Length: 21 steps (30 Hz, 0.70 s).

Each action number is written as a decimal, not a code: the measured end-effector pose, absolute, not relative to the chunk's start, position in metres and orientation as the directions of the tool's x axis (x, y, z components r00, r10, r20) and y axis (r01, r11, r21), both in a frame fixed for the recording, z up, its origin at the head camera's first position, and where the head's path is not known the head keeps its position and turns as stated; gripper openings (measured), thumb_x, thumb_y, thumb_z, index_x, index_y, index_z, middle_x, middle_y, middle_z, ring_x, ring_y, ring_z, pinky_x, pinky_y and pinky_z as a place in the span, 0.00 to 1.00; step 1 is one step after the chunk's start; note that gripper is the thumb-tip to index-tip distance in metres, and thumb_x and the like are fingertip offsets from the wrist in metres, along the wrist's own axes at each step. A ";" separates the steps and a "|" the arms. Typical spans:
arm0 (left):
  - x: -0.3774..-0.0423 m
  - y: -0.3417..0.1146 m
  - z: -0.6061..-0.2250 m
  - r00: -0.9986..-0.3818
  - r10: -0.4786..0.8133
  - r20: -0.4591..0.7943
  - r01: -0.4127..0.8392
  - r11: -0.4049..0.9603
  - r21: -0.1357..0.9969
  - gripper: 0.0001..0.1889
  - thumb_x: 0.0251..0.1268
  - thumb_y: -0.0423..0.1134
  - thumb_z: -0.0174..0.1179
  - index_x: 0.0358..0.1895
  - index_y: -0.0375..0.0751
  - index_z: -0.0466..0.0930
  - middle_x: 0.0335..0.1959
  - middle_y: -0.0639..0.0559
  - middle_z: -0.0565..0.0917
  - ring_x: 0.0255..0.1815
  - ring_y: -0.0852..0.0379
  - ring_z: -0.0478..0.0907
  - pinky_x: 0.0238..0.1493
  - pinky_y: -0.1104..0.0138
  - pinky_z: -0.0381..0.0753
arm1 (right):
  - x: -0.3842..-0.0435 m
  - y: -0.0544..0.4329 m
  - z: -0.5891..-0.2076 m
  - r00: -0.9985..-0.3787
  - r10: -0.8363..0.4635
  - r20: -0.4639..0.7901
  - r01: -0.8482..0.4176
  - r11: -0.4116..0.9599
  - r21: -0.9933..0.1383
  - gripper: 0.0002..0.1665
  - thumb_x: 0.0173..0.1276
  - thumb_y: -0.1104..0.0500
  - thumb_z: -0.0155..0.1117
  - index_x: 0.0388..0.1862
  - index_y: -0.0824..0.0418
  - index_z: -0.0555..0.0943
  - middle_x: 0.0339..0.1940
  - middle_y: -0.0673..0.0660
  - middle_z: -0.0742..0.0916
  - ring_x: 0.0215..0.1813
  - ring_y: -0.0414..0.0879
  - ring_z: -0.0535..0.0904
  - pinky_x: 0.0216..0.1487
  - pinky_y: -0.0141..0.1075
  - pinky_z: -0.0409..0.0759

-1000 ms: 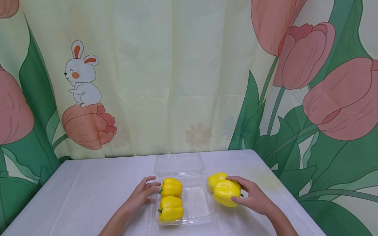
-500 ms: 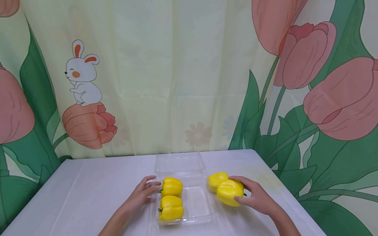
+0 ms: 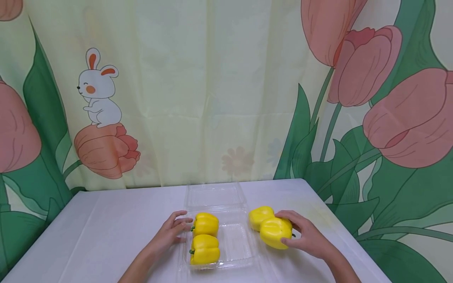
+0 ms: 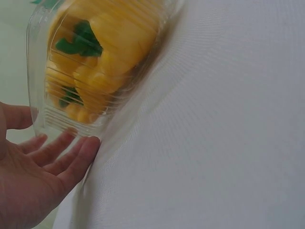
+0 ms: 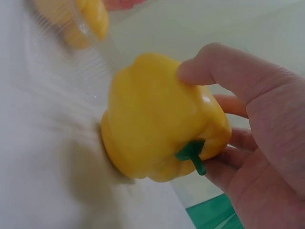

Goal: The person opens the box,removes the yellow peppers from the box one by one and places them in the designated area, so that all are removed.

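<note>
My right hand (image 3: 307, 238) grips a yellow bell pepper (image 3: 275, 232) with thumb and fingers round its stem end. In the right wrist view, the green stem of this bell pepper (image 5: 157, 119) points toward the palm. Just behind it lies another yellow bell pepper (image 3: 261, 217), partly covered. A clear plastic clamshell container (image 3: 236, 243) stands left of them with its lid (image 3: 215, 196) folded back. Two yellow bell peppers (image 3: 205, 249) sit along its left side, stems to the left. My left hand (image 3: 169, 232) touches the container's left wall with loosely extended fingers.
A white cloth (image 3: 116, 224) covers the table, whose right edge slopes away beyond my right hand. Behind the table hangs a curtain (image 3: 233, 90) printed with tulips and a rabbit. The right half of the container's base shows bare plastic.
My right hand has shifted slightly to the right with the bell pepper, uncovering more of the one behind. The left hand and the container have stayed in place.
</note>
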State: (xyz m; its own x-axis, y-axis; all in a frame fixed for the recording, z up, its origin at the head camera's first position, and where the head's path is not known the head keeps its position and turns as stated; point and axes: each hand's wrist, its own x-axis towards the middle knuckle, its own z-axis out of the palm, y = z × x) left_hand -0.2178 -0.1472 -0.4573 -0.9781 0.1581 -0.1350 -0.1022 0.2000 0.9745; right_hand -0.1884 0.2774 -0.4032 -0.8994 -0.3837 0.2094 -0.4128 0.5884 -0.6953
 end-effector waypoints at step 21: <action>-0.218 -0.147 -0.458 -0.979 0.148 -0.142 -0.111 0.195 0.974 0.26 0.73 0.45 0.50 0.69 0.45 0.57 0.65 0.40 0.74 0.55 0.50 0.78 0.50 0.56 0.84 | -0.190 0.280 -0.410 -0.878 -0.430 0.208 -0.456 0.624 -0.634 0.32 0.59 0.48 0.71 0.62 0.52 0.75 0.61 0.56 0.79 0.56 0.35 0.75 0.54 0.31 0.80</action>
State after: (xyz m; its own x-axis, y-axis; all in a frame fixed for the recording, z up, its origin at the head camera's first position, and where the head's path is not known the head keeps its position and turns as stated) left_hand -0.2181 -0.1466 -0.4576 -0.9788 0.1483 -0.1415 -0.1114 0.1948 0.9745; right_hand -0.1900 0.2797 -0.4099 -0.8783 -0.4304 0.2080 -0.4561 0.6241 -0.6344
